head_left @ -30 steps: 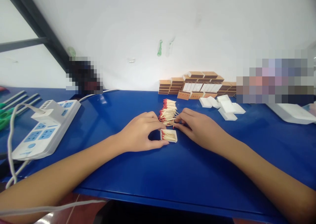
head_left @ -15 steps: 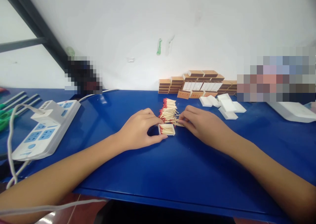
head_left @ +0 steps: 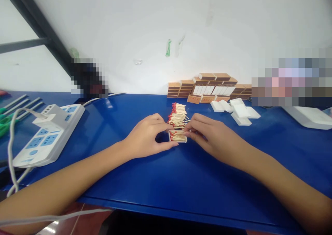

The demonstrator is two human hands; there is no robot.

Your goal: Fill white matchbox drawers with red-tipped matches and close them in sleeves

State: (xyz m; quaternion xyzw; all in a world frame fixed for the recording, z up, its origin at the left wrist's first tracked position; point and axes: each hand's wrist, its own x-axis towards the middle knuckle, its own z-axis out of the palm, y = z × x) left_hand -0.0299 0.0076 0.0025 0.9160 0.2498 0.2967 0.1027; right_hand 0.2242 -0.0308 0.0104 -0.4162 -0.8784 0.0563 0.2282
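A small white matchbox tray (head_left: 177, 141) lies on the blue table, partly filled with red-headed matches (head_left: 176, 136). My left hand (head_left: 150, 136) grips the tray's left end, thumb at the near side and fingers at the far side. At its right end, my right hand (head_left: 206, 131) pinches matches over the tray; how many is hidden by the fingers. Just behind the tray is a heap of loose matches (head_left: 177, 114), heads mostly to the left.
Matchboxes (head_left: 207, 84) are stacked against the wall, with several white trays (head_left: 241, 109) to their right. A white power strip (head_left: 49, 138) with cables lies at the left, beside green-handled tools (head_left: 19, 112). The table's front edge (head_left: 181, 217) runs below my hands.
My right hand has moved left, bringing the pinched matches from beside the tray to over its right end. My left hand stays on the tray.
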